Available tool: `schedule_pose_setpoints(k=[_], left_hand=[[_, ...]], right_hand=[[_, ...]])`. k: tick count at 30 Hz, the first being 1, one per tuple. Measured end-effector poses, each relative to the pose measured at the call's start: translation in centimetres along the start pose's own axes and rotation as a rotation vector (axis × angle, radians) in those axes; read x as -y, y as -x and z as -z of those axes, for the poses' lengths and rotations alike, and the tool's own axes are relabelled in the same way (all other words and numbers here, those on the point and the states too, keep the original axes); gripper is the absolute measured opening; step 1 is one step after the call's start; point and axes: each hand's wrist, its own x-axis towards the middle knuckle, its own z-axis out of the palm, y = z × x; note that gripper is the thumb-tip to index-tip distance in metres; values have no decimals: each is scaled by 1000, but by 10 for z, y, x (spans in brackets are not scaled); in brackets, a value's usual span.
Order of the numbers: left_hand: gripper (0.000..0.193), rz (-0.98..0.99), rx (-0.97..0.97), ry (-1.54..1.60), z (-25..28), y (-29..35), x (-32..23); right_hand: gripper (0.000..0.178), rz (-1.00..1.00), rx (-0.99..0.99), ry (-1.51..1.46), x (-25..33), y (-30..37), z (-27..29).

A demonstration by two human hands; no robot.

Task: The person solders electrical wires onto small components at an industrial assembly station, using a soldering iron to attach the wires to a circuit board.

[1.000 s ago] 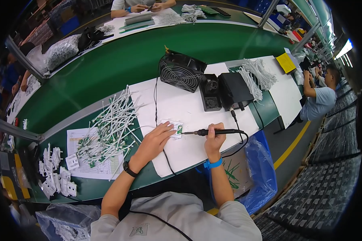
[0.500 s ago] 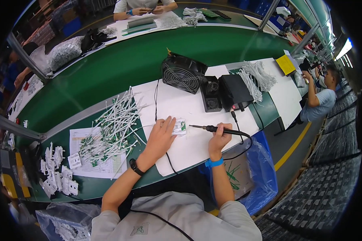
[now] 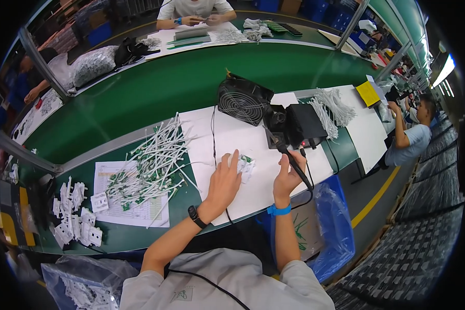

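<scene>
My right hand (image 3: 287,181) is closed round the black handle of a soldering iron (image 3: 300,174). The iron's front end points up and left at a black iron stand (image 3: 275,138). Its tip is hard to make out against the dark stand. My left hand (image 3: 224,182) lies with fingers stretched on a white sheet (image 3: 253,199), beside a small white plastic housing (image 3: 246,168) with a green circuit board in it. The fingertips are at the housing's left edge; whether they touch it I cannot tell. A white cable runs toward this hand from a heap of white cables with green boards (image 3: 152,163).
Behind the stand are a black fan (image 3: 243,103) and a black soldering station (image 3: 306,125) with a red light. White cable bundles (image 3: 333,111) lie farther right. White housings (image 3: 77,217) are piled at left. A blue bin (image 3: 346,222) stands below right. Co-workers sit opposite and at right.
My right hand has swung the soldering iron from beside the housing up to the stand. The housing has turned slightly, and my left hand's fingers have moved off its top to its left side.
</scene>
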Motion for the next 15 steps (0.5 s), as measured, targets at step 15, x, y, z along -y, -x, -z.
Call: schedule_pose_setpoints(k=[15], left_hand=[[60, -136, 6, -79, -21, 37, -10]], right_hand=[[8, 46, 19, 0, -24, 20, 4]])
